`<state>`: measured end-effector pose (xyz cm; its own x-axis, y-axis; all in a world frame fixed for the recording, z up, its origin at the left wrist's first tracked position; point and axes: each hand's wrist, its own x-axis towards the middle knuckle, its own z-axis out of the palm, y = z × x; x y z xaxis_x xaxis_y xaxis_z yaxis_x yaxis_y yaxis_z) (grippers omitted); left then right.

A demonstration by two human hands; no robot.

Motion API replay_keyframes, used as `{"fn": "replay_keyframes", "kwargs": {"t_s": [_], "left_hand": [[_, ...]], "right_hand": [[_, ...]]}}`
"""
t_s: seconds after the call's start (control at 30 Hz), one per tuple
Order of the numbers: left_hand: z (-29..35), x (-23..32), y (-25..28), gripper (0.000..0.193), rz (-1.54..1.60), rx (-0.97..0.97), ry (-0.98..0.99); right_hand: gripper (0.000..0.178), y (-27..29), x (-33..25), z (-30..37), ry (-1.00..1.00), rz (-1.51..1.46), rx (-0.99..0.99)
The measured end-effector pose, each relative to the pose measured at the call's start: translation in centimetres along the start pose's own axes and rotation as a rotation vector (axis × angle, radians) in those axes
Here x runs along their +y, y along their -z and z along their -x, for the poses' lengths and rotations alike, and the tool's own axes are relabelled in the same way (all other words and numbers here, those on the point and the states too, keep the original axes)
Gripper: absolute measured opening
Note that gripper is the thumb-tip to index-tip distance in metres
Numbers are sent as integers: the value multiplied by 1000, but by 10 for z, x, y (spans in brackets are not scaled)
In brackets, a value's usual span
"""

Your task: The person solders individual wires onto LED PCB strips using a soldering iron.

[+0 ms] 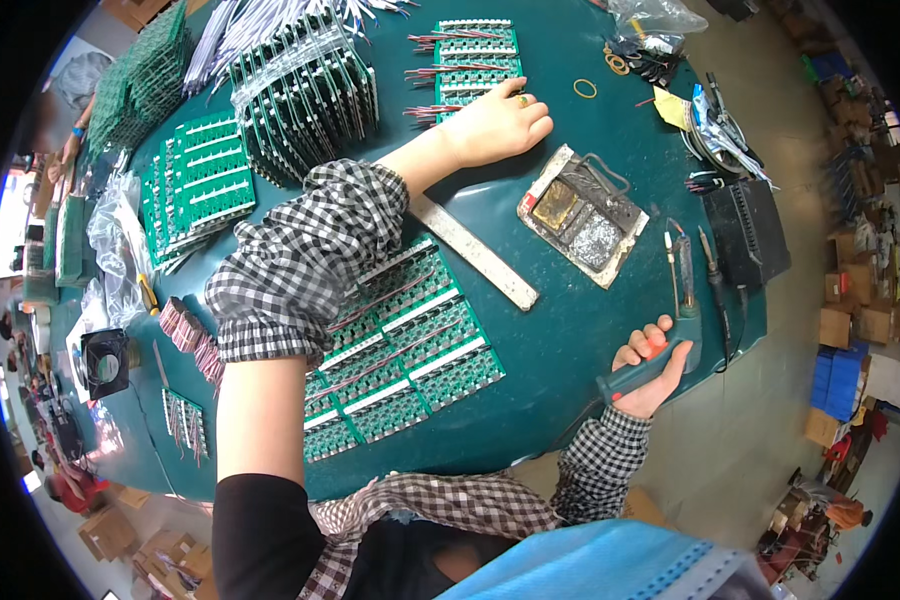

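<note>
My left hand (500,125) reaches across the table, palm down, over the near right corner of a green circuit board panel (478,45) with red and black wires along its left side. Its fingers are apart and touch or hover at that edge; the thumb is hidden. At the right, my right hand (655,375) is closed around the handle of a soldering gun (685,335) with a red trigger, its tip pointing away from me. Below my left arm lies another wired circuit board panel (420,350), partly covered by the checked sleeve.
A metal bar (480,255) and a soldering tray (585,215) lie mid-table. A soldering iron (712,260) rests beside a black box (750,235). Racked boards (305,95), stacked boards (205,180) and white wires (240,40) crowd the far left. Rubber bands (585,89) lie far right.
</note>
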<state>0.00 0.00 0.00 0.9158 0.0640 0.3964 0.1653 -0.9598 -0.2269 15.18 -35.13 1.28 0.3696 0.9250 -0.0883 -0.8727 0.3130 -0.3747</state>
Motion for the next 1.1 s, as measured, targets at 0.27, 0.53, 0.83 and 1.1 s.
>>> {"fn": "replay_keyframes", "kwargs": {"t_s": [0.27,0.53,0.83,1.1], "left_hand": [[3,-18,-11,10,-43,91,88],[18,31,65,11,525,391,647],[101,197,232,15,1903,333,1287],[159,256,249,15,1605,703,1346]], "right_hand": [[40,-1,2,-4,23,38,101],[39,-13,5,-1,24,237,141],[43,-138,80,31,67,850,-72],[40,-157,138,69,-15,1074,-222]]}}
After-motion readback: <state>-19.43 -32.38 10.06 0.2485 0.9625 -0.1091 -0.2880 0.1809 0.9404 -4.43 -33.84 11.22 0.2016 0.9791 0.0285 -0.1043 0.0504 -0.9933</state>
